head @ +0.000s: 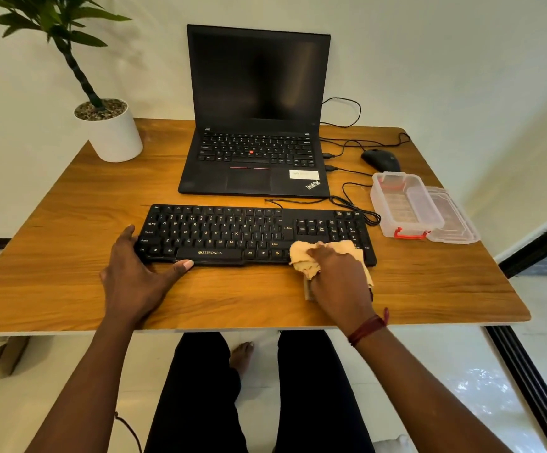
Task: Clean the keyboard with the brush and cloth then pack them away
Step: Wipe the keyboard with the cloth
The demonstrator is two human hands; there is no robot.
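The right hand grips a bunched cloth, pressing it on the keyboard's near right keys. The left hand, spread flat, braces the keyboard's near left corner. A clear box sits just right of the keyboard.

The person wears a red thread wristband and black trousers.

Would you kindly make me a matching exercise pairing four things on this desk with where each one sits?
Things:
1. cloth
2. plant pot
3. mouse
4. clear box

Places:
a. desk's far left corner
b. right of the keyboard, lid off beside it
c. under the right hand
d. right of the laptop, behind the clear box

Pairs: 1-c, 2-a, 3-d, 4-b
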